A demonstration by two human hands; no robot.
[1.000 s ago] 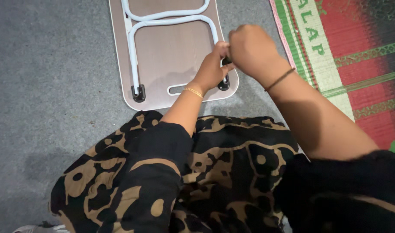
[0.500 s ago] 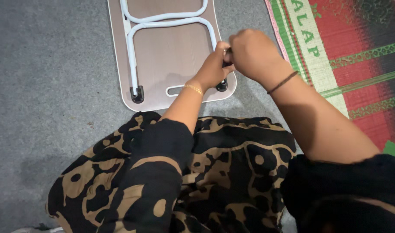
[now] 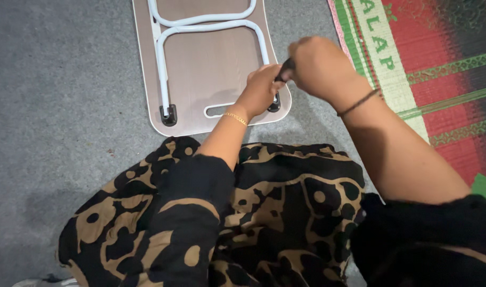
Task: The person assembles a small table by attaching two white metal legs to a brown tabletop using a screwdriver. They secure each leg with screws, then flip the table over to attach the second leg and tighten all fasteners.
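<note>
1. The left hand, fingers curled, rests on the near right corner of the upturned folding table at upper centre.
2. The right hand is closed in a fist round a dark tool.
3. Both hands sit where they were half a second ago.
4. At upper right lies a red and green mat with lettering.

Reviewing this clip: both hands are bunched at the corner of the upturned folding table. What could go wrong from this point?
The left hand sits right at the black bracket of the white tube leg, while the right hand grips a dark tool just above it; a slip could jab the left fingers. The tabletop lies loose on the grey floor, so pressure might make it slide.
</note>
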